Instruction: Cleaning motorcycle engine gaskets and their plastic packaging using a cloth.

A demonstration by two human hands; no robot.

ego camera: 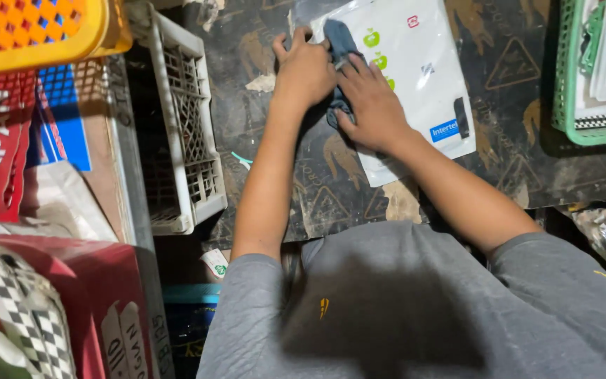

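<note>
Pressing down side by side in the upper middle of the frame, both hands work one dark blue-grey cloth (340, 49) that lies on one white plastic pouch (422, 77). The left hand (304, 69) rests flat, fingers together, on the cloth's left edge; the right hand (371, 102) lies flat over its lower part, thumb tucked against it. The cloth's long axis runs up and down the frame, showing between and above the hands, equally close to both. The pouch rests on the dark printed surface (513, 140). One white crate (184, 126) stands left, one green basket (569, 105) right.
</note>
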